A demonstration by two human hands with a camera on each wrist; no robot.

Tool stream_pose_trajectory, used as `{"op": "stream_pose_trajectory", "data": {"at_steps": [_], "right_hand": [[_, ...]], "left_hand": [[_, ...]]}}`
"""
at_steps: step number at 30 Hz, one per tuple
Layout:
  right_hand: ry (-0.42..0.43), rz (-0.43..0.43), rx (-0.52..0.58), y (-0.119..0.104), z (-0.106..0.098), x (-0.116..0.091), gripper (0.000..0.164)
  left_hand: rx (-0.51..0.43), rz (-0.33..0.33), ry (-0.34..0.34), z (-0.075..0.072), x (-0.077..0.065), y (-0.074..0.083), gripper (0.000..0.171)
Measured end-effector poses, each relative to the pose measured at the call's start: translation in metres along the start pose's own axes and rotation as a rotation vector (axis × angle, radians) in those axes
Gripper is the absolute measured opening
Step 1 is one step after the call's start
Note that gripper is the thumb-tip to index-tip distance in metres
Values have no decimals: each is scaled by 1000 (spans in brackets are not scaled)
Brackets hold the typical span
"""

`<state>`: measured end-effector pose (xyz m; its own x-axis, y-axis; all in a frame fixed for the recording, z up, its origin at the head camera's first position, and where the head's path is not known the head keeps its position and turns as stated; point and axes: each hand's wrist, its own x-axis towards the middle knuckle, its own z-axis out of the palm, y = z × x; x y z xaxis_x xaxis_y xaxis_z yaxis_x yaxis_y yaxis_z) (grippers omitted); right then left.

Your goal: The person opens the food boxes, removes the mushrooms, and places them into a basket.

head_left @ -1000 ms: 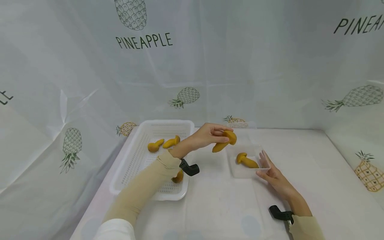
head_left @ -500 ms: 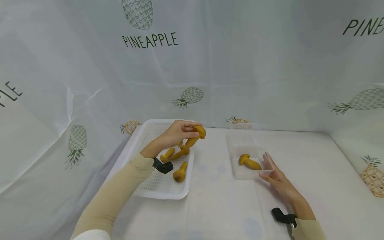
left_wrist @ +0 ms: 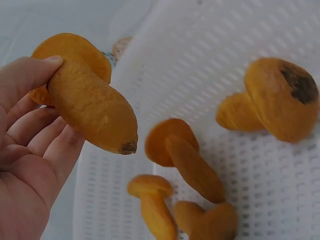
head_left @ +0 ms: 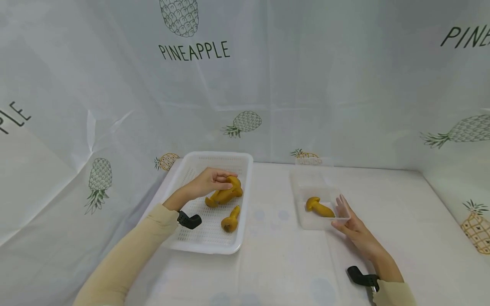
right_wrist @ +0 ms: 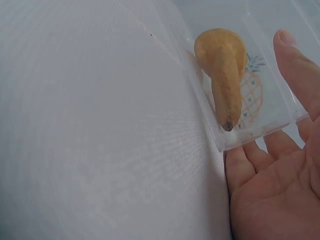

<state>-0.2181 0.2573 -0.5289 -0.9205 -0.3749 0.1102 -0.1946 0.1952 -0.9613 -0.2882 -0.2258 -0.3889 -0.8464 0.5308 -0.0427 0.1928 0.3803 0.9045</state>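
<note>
My left hand (head_left: 212, 181) pinches a yellow-brown mushroom (left_wrist: 95, 107) between thumb and fingers. It holds the mushroom just over the white perforated basket (head_left: 249, 170), with the dark stem end pointing away from the palm in the left wrist view. Several similar mushrooms lie in the basket, among them one (head_left: 229, 223) near its right wall and one with a dark patch on its cap (left_wrist: 280, 100). At the right, my right hand (head_left: 357, 231) touches the near right corner of a clear plastic box (head_left: 306, 223), fingers fairly straight. One mushroom (right_wrist: 227, 75) lies inside that box.
The box's clear raised lid (head_left: 314, 163) stands at its back. A pale cloth with faint dots covers the table (head_left: 272, 255) between basket and box. Behind hangs a pineapple-print sheet (head_left: 306, 85). A black camera mount is strapped on each wrist.
My left hand has carried its mushroom leftward from near the clear box and lowered it over the basket. My right hand has stayed at the box. The head view has shifted slightly.
</note>
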Motion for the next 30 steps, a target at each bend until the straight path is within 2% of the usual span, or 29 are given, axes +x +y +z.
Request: {"op": "stream_pose_trajectory", "data": {"at_steps": [7, 16, 23, 30], "right_hand": [[0, 4, 2, 0, 0, 0, 88], [12, 20, 6, -2, -1, 0, 88], [4, 36, 1, -1, -1, -1, 89], [6, 28, -1, 0, -1, -2, 89]], "left_hand": [[32, -59, -25, -2, -11, -19, 41], [40, -91, -73, 2, -18, -36, 45], [104, -89, -91, 7, -19, -52, 41], [79, -93, -129, 9, -22, -61, 40]]}}
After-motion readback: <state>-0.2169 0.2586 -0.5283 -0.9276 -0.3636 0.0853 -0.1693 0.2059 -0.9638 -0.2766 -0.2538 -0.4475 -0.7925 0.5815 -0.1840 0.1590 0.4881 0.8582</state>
